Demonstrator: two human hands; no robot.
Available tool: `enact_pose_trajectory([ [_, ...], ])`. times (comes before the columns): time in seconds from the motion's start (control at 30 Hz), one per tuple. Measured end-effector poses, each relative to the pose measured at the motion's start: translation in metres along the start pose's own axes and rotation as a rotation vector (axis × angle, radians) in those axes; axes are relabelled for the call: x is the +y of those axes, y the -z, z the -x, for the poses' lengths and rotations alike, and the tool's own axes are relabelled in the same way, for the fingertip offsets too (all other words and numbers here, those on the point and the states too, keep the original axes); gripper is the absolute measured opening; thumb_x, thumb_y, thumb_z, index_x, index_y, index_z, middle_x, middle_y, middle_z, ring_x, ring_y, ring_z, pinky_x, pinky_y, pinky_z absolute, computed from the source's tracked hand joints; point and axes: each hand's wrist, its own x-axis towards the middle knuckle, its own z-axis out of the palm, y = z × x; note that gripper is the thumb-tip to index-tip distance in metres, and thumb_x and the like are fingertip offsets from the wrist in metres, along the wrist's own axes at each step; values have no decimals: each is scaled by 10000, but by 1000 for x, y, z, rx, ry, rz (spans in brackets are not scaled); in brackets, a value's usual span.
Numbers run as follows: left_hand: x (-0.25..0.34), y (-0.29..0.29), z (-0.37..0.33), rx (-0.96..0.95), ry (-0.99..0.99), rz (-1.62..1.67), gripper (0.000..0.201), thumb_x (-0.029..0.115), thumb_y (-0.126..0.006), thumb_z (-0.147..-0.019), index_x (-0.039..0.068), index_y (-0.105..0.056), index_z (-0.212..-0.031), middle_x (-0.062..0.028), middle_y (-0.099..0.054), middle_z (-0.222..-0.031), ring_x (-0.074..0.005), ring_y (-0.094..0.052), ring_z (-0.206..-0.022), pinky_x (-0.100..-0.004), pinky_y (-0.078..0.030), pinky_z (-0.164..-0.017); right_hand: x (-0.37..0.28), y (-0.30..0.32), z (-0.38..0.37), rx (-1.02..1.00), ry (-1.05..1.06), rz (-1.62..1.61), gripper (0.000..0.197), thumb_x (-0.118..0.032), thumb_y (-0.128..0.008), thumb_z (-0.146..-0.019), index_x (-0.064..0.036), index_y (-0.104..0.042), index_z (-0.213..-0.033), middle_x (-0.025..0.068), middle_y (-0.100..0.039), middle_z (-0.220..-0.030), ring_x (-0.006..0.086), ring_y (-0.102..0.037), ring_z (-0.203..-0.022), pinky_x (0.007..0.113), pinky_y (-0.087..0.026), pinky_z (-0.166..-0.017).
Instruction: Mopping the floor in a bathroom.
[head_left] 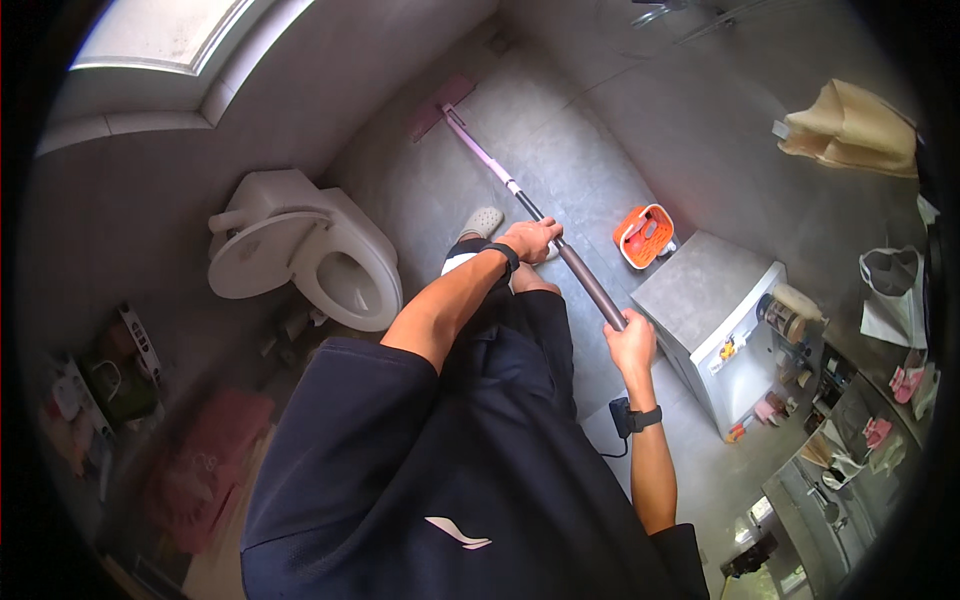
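A long-handled flat mop [487, 160] slants across the view, its pink rectangular head [443, 108] lying on the grey floor near the far wall. The pole runs from a pale pink section to a dark brown grip close to me. Midway along the pole, my left hand [533, 238] is closed around it. Farther down, my right hand [631, 343] wraps the handle's near end. Each wrist wears a black band, and a small black box with a cable sits by the right wrist.
To the left stands a white toilet [350, 282] with its lid raised. An orange basket [645, 237] rests on the floor at the right, beside a grey-topped cabinet [700, 285] and white sink. My foot wears a pale clog [484, 221]. A tan bag [850, 128] hangs on the right wall.
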Motion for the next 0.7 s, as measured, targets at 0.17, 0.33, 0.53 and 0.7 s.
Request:
enact_pose_trajectory([
  [0.17, 3, -5, 14, 40, -28, -31, 467, 44, -560, -798, 141, -537, -1254, -122, -539, -1269, -360, -599, -1129, -456, -491, -936, 14, -11, 4, 36, 86, 33, 282, -248, -772, -751, -51, -689, -934, 206, -704, -837, 423, -680, -831, 511, -531, -754],
  [0.33, 15, -39, 23, 23, 116, -211, 356, 95, -570, -815, 147, -607, -1166, -122, -577, -1209, -374, -557, -1152, -496, -447, -957, 42, -54, 31, -79, 166, 5, 368, -292, -723, -814, -10, -648, -1038, 267, -691, -862, 453, -674, -845, 536, -532, -789],
  [0.53, 45, -121, 47, -28, 207, -239, 483, 195, -594, -849, 242, -565, -1329, -166, -463, -1443, -386, -425, -1334, -559, -381, -1027, 129, -105, 46, -380, 294, -15, 399, -218, -654, -877, -6, -480, -1167, 307, -664, -895, 506, -642, -881, 570, -506, -804],
  [0.7, 62, -188, 47, 140, 164, -228, 542, 180, -625, -806, 240, -541, -1338, -139, -437, -1466, -408, -370, -1379, -609, -271, -1107, 184, -98, 60, -340, 273, -101, 353, -169, -652, -851, -19, -505, -1134, 277, -654, -843, 486, -631, -857, 569, -485, -773],
])
